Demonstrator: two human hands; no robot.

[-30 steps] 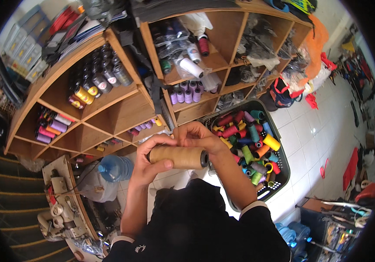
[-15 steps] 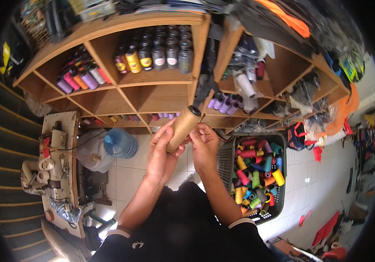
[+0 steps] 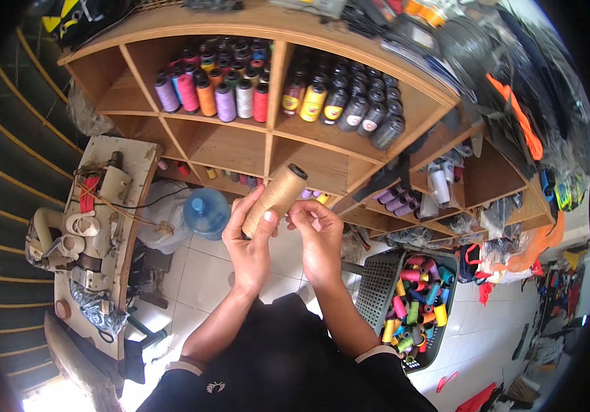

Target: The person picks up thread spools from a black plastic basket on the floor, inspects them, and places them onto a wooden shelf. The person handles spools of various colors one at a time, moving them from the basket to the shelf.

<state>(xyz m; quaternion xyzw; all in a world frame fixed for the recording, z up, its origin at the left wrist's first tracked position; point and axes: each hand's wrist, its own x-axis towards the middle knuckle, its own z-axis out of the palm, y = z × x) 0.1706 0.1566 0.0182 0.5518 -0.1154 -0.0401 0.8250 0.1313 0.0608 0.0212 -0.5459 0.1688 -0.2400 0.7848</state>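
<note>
A spool of tan thread (image 3: 278,198) with a dark core end is tilted up and to the right in front of me. My left hand (image 3: 249,253) is closed around its lower part, the thumb lying across the wound thread. Just right of the spool, my right hand (image 3: 321,246) has its thumb and fingertips pinched together. Whatever is between those fingertips is too small to make out.
Ahead stands a wooden shelf (image 3: 212,144) with coloured thread spools (image 3: 225,101) and dark-topped spools (image 3: 336,103). A dark crate (image 3: 381,281) of mixed spools is at lower right. At left are a sewing machine (image 3: 85,233) and a blue water jug (image 3: 205,211).
My view has swung leftward, so the shelf and crate now appear further right. The spool remains in my left hand; my right fingertips are drawn slightly lower beside it.
</note>
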